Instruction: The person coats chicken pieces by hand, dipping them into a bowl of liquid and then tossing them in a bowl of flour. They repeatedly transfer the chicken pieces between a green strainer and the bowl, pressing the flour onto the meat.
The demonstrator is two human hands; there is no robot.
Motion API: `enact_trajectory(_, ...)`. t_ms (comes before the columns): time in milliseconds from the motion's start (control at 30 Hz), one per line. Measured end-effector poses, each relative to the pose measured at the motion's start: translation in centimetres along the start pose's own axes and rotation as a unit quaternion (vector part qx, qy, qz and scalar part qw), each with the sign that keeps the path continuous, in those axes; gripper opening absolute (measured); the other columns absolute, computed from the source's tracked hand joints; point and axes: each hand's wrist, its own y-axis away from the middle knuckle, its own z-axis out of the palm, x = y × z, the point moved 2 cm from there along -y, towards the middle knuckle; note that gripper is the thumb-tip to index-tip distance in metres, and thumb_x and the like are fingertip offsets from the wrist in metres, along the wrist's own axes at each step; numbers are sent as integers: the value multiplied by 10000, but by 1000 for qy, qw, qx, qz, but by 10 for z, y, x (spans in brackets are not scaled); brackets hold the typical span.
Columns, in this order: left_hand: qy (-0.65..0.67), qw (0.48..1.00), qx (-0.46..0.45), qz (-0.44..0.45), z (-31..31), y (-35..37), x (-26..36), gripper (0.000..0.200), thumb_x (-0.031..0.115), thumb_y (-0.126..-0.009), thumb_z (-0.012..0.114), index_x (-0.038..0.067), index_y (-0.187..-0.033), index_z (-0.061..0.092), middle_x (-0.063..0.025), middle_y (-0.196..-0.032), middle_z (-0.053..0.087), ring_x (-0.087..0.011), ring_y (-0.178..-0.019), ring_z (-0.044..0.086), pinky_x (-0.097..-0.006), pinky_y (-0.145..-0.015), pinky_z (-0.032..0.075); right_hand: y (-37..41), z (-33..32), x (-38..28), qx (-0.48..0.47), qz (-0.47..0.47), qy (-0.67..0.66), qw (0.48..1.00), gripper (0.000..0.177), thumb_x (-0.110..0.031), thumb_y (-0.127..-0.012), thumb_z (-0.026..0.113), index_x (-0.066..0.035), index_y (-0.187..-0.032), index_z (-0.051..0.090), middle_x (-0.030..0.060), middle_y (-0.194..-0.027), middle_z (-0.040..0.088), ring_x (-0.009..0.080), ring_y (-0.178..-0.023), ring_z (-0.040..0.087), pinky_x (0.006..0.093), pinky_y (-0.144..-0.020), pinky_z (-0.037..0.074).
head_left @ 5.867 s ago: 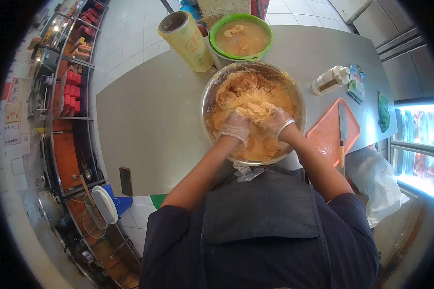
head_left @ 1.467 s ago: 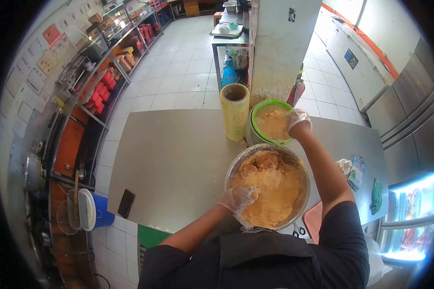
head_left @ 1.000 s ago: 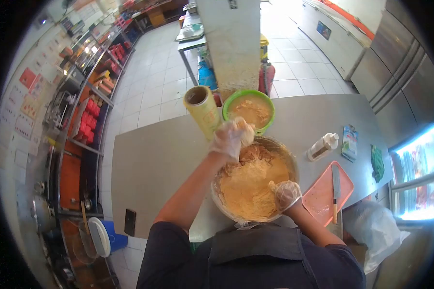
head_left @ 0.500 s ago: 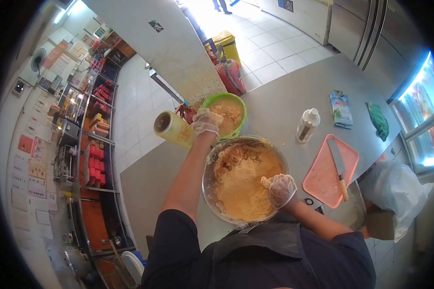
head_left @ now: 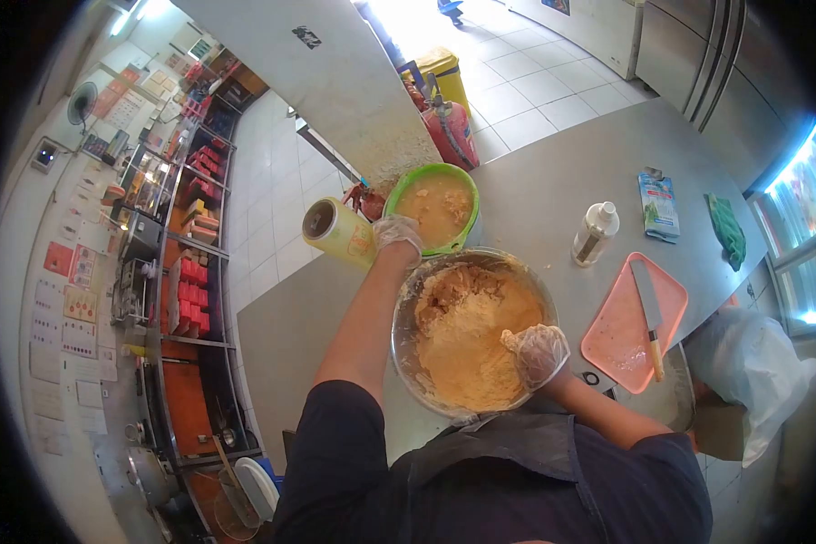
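Note:
My left hand (head_left: 397, 236), in a clear plastic glove, is at the near left rim of a green basin (head_left: 391, 201). Its fingertips are hidden at the basin's edge. Cloudy liquid with pale pieces of meat (head_left: 453, 207) fills the basin. Over the right side of a large metal bowl (head_left: 399, 349) is my gloved right hand (head_left: 539, 354), fingers curled closed. A floury lump (head_left: 510, 340) shows at its fingertips; I cannot tell whether it is a held piece or caked coating. Yellowish flour (head_left: 462, 349) fills the bowl, with brownish coated pieces (head_left: 458, 286) at its far side.
A yellow roll (head_left: 340, 234) lies left of the basin. To the right are a white bottle (head_left: 595, 234), a pink tray (head_left: 616, 349) with a knife (head_left: 646, 304) on it, a blue-white packet (head_left: 659, 207) and a green cloth (head_left: 725, 233). A pillar (head_left: 335, 82) stands beyond the table.
My left hand has lowered to the basin's near rim; the pale piece it held is out of sight. My right hand stays over the flour. The whole view has shifted slightly.

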Motion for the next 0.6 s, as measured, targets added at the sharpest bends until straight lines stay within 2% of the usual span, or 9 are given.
enact_trajectory(67,-12,999,-34,6,-34,14,7,250,233,-789,699,171,-1014,790,-104,-1069,762,-289,-1044,724,-452,-829,578,-3,-4,-1,-7,-3,-5,1000,413,-142,-798,642,-133,-1210,674,66,-807,615,300,-771,597,469,-681,429)
enact_trajectory(167,-12,1000,-2,-2,-36,23,9,253,222,-815,675,170,-1034,791,-111,-1132,753,-309,-1075,715,-435,-853,573,-2,-5,-2,32,-22,2,999,406,-140,-799,640,-129,-1203,674,70,-794,612,301,-756,595,468,-674,430)
enact_trajectory(267,46,998,8,-45,-50,31,10,246,211,-833,660,170,-1037,789,-133,-1145,745,-320,-1090,708,-431,-882,566,0,-3,-1,22,-17,5,1000,416,-137,-799,635,-128,-1213,671,74,-810,618,298,-767,595,470,-682,431)
enact_trajectory(367,48,998,-9,-33,-20,22,4,236,230,-840,661,153,-1022,789,-145,-1090,748,-323,-1067,711,-444,-887,567,-1,4,-2,-43,15,60,997,436,-147,-802,626,-128,-1236,661,81,-828,614,300,-794,592,475,-702,430)
enact_trajectory(467,19,1000,-13,-9,-40,35,5,237,207,-839,671,112,-1030,775,-172,-1064,742,-331,-1071,707,-458,-899,564,-2,-9,-8,-40,5,48,998,448,-160,-808,615,-127,-1253,651,86,-822,600,309,-798,588,475,-705,429)
enact_trajectory(567,60,998,18,-12,-56,58,10,167,172,-840,678,81,-962,747,-182,-1015,736,-333,-1057,701,-458,-868,573,2,-5,-6,6,-18,35,999,452,-158,-805,610,-125,-1254,647,96,-822,597,318,-797,582,473,-708,424)
enact_trajectory(600,87,993,79,4,-50,68,14,143,164,-838,680,85,-945,731,-185,-988,730,-339,-1024,703,-453,-845,576,1,-1,-3,-40,3,39,998,460,-151,-800,610,-114,-1257,643,100,-845,620,320,-806,595,486,-709,443)
